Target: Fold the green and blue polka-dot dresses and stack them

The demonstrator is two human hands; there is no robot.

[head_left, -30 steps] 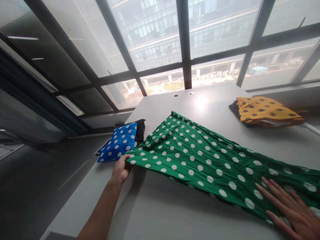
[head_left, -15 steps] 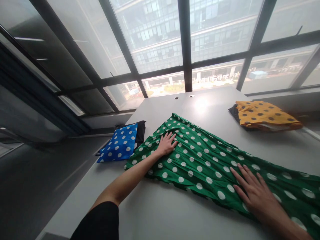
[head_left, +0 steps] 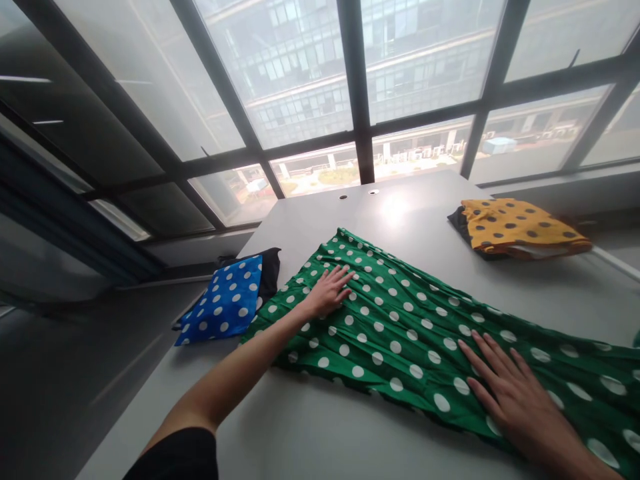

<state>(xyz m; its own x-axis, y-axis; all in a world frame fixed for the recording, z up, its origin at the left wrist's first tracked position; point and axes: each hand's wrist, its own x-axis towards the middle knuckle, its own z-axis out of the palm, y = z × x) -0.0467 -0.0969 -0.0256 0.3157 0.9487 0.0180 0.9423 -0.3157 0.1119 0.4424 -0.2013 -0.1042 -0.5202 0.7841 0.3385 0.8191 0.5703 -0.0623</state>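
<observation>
A green garment with white polka dots [head_left: 400, 313] lies spread flat across a grey table [head_left: 320, 427]. My left hand [head_left: 327, 293] rests palm down on its far left part, fingers stretched out. My right hand [head_left: 510, 390] lies flat on the cloth near the front right, fingers spread. Neither hand grips anything.
A folded blue polka-dot cloth [head_left: 223, 303] lies on a black piece at the table's left edge. A folded yellow cloth with dark dots [head_left: 520, 227] sits at the far right. Large windows with dark frames [head_left: 357, 100] stand behind the table. Two small holes [head_left: 357, 195] mark the far edge.
One second ago my left hand held the garment's left corner; it has since let go and moved onto the cloth, lying flat. My right hand slid left along the fabric.
</observation>
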